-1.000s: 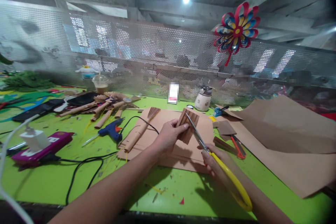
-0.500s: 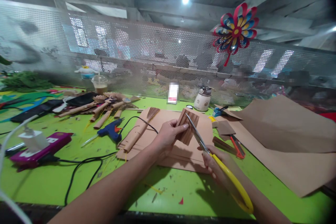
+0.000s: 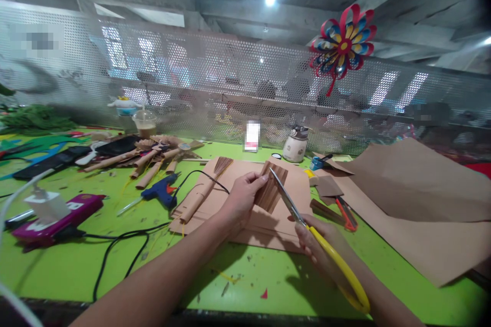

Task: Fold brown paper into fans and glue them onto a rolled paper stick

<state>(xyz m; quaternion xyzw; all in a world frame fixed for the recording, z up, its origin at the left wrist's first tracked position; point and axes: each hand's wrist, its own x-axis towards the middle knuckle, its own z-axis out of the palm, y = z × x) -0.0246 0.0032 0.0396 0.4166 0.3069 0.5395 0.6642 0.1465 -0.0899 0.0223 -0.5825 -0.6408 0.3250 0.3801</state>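
- Head view: L hand [image 3: 242, 196] pinches brown striped piece [image 3: 270, 196], thumb on top, raised over paper sheet [image 3: 215, 202].
- R hand [image 3: 330, 232] is wrapped round scissors [image 3: 293, 208] nr pivot; can't tell if fingers are thru loops. Blades lie across piece's R part.
- Progress (judged): cutting prob. underway, not finished; can't tell if stripes are slits. Piece is flat. Done-looking: fringed roll [image 3: 203, 191] on sheet, heap of rolled pieces [image 3: 151, 173] far L.
- Room: front edge of surface [image 3: 230, 286] is nr forearms, few scraps btwn. Glue gun [image 3: 163, 191] + cord limit L side; orange cutter [image 3: 347, 217] just beyond R hand.
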